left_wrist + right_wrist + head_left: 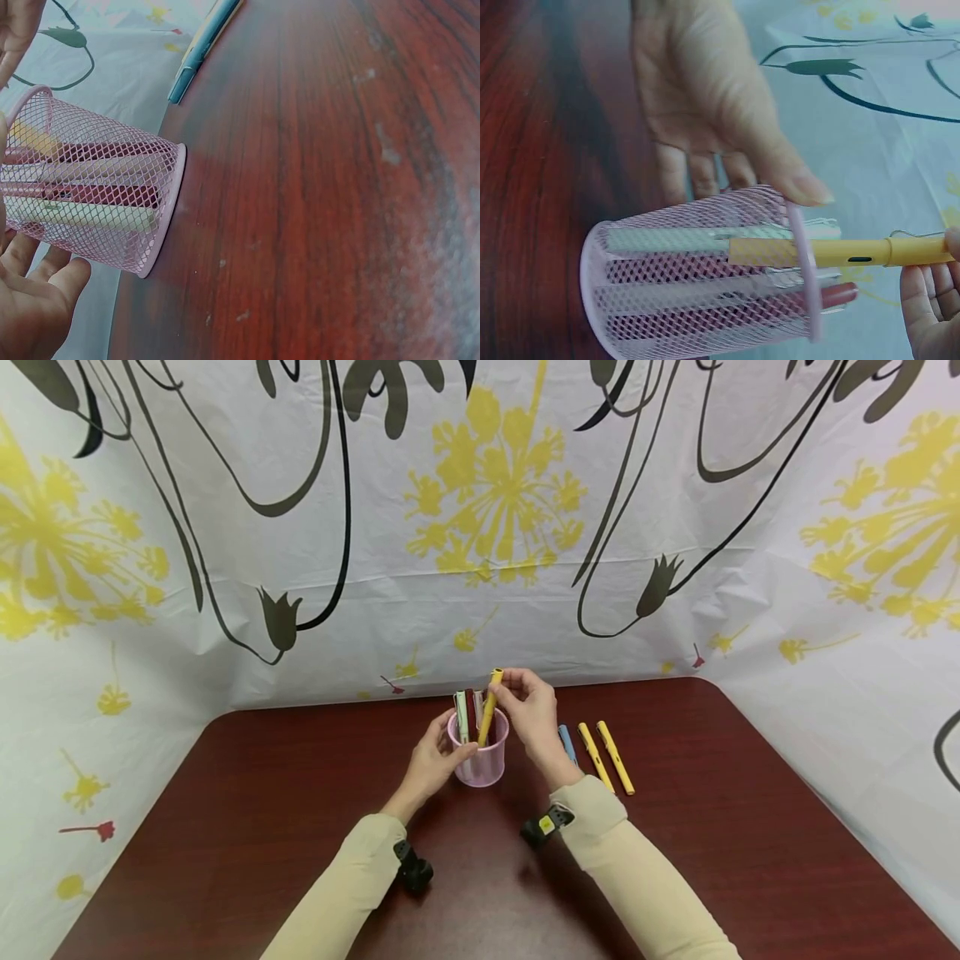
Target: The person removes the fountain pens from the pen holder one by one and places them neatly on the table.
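A pink mesh pen cup stands upright on the table, steadied by my left hand. The thumb lies at the near rim and the other fingers pass round its left side. My right hand pinches a yellow pen near its capped top. The pen leans, with its lower part inside the cup, as the right wrist view shows through the mesh. Beside it in the cup are a pale green pen, a dark red pen and a whitish pen.
Right of the cup, a blue pen and two yellow pens, one nearer and one farther right, lie on the dark red wooden table. A white cloth with plant prints hangs behind the table's back edge.
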Demonstrator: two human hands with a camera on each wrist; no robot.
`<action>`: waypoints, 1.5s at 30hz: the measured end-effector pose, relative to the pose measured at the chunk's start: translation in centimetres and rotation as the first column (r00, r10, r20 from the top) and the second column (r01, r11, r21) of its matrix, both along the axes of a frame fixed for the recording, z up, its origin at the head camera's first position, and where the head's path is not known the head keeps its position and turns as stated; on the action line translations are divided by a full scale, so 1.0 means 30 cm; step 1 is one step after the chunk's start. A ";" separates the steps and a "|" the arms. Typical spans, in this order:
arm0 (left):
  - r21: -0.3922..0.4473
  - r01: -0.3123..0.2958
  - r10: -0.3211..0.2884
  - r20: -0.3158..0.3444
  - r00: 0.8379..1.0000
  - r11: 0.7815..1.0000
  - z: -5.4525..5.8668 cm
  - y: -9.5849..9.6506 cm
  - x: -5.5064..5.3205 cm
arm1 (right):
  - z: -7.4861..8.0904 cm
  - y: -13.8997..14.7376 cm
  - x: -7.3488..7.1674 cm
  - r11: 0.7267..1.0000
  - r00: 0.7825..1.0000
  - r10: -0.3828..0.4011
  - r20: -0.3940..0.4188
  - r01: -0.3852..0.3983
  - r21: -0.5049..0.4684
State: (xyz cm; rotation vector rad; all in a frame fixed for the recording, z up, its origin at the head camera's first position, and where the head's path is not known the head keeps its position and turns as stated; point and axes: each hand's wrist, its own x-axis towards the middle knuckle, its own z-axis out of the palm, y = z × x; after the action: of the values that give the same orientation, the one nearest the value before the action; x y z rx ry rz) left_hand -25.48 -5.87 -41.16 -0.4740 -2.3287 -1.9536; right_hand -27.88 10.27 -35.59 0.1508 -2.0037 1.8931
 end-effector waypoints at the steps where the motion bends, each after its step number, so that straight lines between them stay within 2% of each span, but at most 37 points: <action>1: 0.001 0.000 0.000 0.002 1.000 1.000 0.002 0.000 0.003 | 0.005 0.006 0.002 1.000 1.000 0.004 0.005 -0.004 -0.029; 8: 0.006 -0.003 0.003 0.003 1.000 1.000 0.006 0.001 0.008 | 0.040 0.057 0.014 0.975 0.999 0.032 0.002 -0.031 -0.219; 12: 0.010 -0.004 0.003 0.009 1.000 1.000 0.002 0.001 0.005 | 0.058 0.091 0.023 0.966 1.000 0.025 -0.004 -0.025 -0.256; 20: 0.028 -0.004 0.004 0.014 1.000 1.000 0.003 0.003 0.004 | 0.072 0.152 0.035 0.961 1.000 -0.003 -0.011 -0.001 -0.276; 32: 0.050 -0.004 0.002 0.028 1.000 0.999 -0.003 0.002 -0.001 | 0.048 0.243 0.038 0.971 0.999 -0.054 0.011 0.055 -0.234; 45: 0.011 -0.006 0.005 0.026 1.000 1.000 0.008 0.000 0.005 | 0.008 0.376 0.032 0.970 0.989 -0.119 0.093 0.135 -0.200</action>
State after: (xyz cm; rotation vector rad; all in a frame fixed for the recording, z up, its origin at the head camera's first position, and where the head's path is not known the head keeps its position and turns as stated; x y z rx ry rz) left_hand -25.33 -5.86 -40.91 -0.4436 -2.3306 -1.9811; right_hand -26.93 21.55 -35.36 -0.1087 -1.8048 2.0362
